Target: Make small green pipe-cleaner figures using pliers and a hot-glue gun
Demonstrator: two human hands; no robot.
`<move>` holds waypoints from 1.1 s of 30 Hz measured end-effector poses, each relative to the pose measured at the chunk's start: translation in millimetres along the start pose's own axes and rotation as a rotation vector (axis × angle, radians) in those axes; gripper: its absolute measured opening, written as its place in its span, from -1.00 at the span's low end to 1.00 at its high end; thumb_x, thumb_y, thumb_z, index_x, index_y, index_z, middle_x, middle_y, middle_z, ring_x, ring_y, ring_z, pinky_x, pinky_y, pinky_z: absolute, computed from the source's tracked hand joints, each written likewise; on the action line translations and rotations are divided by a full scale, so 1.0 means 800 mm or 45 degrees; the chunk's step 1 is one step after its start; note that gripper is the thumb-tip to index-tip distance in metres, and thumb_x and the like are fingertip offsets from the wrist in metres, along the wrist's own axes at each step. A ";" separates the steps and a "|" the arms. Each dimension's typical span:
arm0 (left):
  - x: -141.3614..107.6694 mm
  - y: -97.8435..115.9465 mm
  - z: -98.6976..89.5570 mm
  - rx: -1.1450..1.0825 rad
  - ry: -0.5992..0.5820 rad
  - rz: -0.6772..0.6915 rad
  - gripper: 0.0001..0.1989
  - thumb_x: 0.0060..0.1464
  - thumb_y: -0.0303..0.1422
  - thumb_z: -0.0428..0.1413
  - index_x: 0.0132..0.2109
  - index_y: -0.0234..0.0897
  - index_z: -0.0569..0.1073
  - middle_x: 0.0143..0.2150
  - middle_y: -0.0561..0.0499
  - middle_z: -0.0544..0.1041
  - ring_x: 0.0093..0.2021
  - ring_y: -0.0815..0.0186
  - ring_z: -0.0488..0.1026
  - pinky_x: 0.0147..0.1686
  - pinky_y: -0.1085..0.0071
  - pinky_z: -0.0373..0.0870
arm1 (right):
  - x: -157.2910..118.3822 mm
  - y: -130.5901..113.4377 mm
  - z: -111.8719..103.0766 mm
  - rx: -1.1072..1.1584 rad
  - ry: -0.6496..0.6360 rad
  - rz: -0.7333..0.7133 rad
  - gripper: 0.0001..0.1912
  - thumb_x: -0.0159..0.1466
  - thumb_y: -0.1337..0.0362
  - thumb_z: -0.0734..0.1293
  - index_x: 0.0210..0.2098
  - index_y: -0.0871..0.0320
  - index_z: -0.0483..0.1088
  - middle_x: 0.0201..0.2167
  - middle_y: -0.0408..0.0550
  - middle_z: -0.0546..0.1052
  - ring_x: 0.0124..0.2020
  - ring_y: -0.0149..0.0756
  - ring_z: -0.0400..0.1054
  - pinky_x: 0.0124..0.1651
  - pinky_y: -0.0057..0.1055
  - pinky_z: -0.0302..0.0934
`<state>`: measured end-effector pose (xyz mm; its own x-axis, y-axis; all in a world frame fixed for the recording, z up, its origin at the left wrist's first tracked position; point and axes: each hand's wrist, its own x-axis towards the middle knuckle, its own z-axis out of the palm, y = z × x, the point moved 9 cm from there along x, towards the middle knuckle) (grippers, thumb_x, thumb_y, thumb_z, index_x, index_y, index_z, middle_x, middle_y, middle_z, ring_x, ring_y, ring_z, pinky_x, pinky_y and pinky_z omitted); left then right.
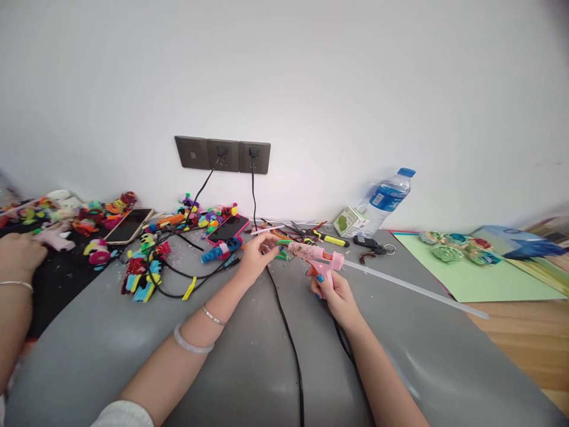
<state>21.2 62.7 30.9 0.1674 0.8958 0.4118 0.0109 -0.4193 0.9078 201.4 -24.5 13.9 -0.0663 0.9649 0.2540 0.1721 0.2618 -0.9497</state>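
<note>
My right hand (340, 296) grips a pink hot glue gun (326, 264) by its handle, nozzle pointing left. From its back end a long translucent glue stick (418, 289) sticks out to the right. My left hand (258, 258) is closed at the fingertips around a small green piece, seemingly pipe cleaner (284, 242), at the gun's nozzle. Whether the nozzle touches it, I cannot tell. Just left of my left hand lies a blue fuzzy pipe cleaner piece (222, 249). Colourful pipe cleaner figures (144, 267) lie farther left on the grey table cover (249, 362).
Black cords (288, 338) cross the table, some plugged into the wall sockets (222, 155). Phones (229, 228), pliers with yellow handles (331, 238), a water bottle (386, 198) and car keys (373, 244) stand along the wall. At left, another person's hand (20, 258) is beside another glue gun (54, 237).
</note>
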 end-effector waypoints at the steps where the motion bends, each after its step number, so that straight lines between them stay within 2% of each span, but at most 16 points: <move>1: 0.000 0.000 0.000 0.002 0.003 -0.002 -0.83 0.01 -0.35 0.20 -0.21 -0.29 0.51 -0.35 -0.01 0.52 -0.41 0.36 0.42 -0.50 0.50 0.32 | 0.000 0.000 0.000 0.007 -0.001 0.002 -0.49 0.28 -0.20 0.21 -0.29 0.16 0.37 -0.67 -0.24 0.23 -0.61 -0.41 0.04 -0.49 -0.41 -0.05; 17: 0.003 0.007 -0.006 0.007 0.046 0.046 -0.87 -0.02 -0.38 0.18 -0.27 -0.29 0.50 -0.29 -0.04 0.53 -0.34 0.36 0.44 -0.45 0.52 0.33 | -0.002 0.012 -0.004 0.009 0.022 0.018 -0.52 0.30 -0.18 0.20 -0.30 0.14 0.34 -0.65 -0.23 0.24 -0.59 -0.40 0.06 -0.45 -0.40 -0.03; 33: 0.002 0.011 -0.010 0.013 0.097 0.050 -0.90 -0.03 -0.42 0.16 -0.29 -0.29 0.49 -0.28 -0.04 0.53 -0.35 0.36 0.44 -0.47 0.53 0.33 | -0.001 0.008 -0.006 -0.041 0.059 0.005 -0.50 0.29 -0.21 0.20 -0.36 0.15 0.29 -0.65 -0.23 0.24 -0.57 -0.41 0.06 -0.44 -0.40 -0.03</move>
<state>13.4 61.6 40.1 0.0925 0.8872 0.4521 0.0155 -0.4553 0.8902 207.2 -23.2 8.4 -0.0200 0.9656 0.2591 0.2036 0.2577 -0.9445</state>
